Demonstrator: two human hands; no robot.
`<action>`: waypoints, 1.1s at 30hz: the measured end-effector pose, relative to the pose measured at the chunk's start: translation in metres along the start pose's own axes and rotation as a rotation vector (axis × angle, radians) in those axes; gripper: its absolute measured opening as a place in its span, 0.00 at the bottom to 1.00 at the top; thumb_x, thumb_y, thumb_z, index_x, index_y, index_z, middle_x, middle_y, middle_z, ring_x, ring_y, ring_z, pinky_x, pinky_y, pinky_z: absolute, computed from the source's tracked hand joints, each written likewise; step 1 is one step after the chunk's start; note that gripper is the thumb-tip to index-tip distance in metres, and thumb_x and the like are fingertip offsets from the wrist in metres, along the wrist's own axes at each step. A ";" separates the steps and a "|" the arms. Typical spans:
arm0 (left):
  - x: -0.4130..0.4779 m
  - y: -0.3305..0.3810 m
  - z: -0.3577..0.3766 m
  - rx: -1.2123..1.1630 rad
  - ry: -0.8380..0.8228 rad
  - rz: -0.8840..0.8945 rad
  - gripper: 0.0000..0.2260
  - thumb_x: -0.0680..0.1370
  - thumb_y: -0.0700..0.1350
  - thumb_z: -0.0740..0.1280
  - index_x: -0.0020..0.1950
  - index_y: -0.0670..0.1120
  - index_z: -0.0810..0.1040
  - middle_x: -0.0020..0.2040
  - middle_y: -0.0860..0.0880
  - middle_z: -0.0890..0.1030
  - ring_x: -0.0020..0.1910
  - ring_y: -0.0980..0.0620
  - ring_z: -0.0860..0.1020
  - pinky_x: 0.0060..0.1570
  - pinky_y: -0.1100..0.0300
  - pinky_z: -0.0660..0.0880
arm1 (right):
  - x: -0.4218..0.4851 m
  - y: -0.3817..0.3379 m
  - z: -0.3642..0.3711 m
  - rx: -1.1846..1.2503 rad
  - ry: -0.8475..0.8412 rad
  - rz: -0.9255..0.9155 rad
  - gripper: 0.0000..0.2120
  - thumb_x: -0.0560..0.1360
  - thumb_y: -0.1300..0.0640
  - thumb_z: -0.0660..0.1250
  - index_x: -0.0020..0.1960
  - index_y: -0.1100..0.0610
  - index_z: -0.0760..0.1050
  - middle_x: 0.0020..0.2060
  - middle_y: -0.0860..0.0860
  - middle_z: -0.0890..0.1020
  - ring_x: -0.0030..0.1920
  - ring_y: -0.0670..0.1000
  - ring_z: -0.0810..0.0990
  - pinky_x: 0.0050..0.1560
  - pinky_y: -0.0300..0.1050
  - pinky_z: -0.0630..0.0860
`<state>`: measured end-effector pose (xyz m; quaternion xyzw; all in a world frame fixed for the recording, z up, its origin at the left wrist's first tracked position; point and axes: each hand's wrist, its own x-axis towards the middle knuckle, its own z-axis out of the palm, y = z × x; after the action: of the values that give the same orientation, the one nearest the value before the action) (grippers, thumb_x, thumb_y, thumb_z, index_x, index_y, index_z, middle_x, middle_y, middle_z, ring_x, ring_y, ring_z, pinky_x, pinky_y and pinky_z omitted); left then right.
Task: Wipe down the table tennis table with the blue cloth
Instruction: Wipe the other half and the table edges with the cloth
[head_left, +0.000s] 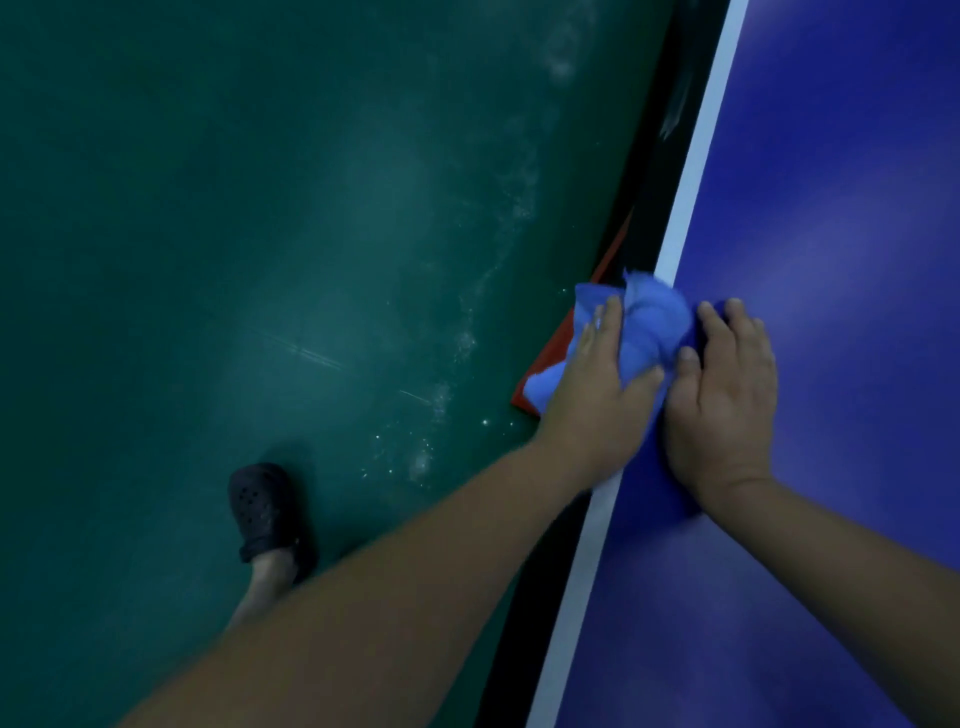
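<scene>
The blue table tennis table fills the right side, with a white line along its left edge. A crumpled blue cloth lies over that edge, part of it hanging off the side. My left hand presses on the cloth's left part, fingers spread over it and thumb against the folds. My right hand lies flat on the cloth's right part on the table surface. The cloth's lower portion is hidden under both hands.
A dark green floor with pale dusty streaks spans the left. A red piece shows below the table's edge under the cloth. My foot in a black perforated clog stands on the floor at lower left.
</scene>
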<state>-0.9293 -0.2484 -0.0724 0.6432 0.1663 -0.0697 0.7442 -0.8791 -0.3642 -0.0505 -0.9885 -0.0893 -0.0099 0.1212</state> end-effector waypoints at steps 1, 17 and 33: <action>-0.025 -0.010 -0.001 -0.020 -0.014 0.001 0.37 0.78 0.52 0.62 0.83 0.49 0.49 0.82 0.47 0.57 0.80 0.50 0.58 0.79 0.49 0.56 | -0.001 0.001 0.001 0.003 0.011 -0.007 0.29 0.80 0.49 0.50 0.78 0.59 0.63 0.79 0.56 0.61 0.80 0.58 0.55 0.79 0.57 0.50; -0.012 -0.017 -0.002 0.068 0.033 0.166 0.34 0.78 0.45 0.63 0.81 0.39 0.53 0.81 0.44 0.56 0.81 0.48 0.54 0.79 0.52 0.51 | 0.003 0.004 -0.003 -0.030 -0.012 -0.034 0.31 0.78 0.47 0.50 0.74 0.62 0.69 0.75 0.62 0.66 0.76 0.62 0.61 0.76 0.55 0.53; 0.141 0.022 -0.008 -0.021 -0.024 0.224 0.34 0.77 0.46 0.66 0.79 0.36 0.58 0.79 0.35 0.59 0.80 0.40 0.56 0.77 0.58 0.48 | 0.096 0.006 0.001 -0.004 0.008 0.013 0.26 0.82 0.51 0.51 0.77 0.59 0.63 0.78 0.57 0.62 0.78 0.55 0.57 0.79 0.52 0.52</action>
<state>-0.7923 -0.2213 -0.1005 0.6489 0.0853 0.0078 0.7560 -0.7837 -0.3527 -0.0487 -0.9893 -0.0824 -0.0134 0.1198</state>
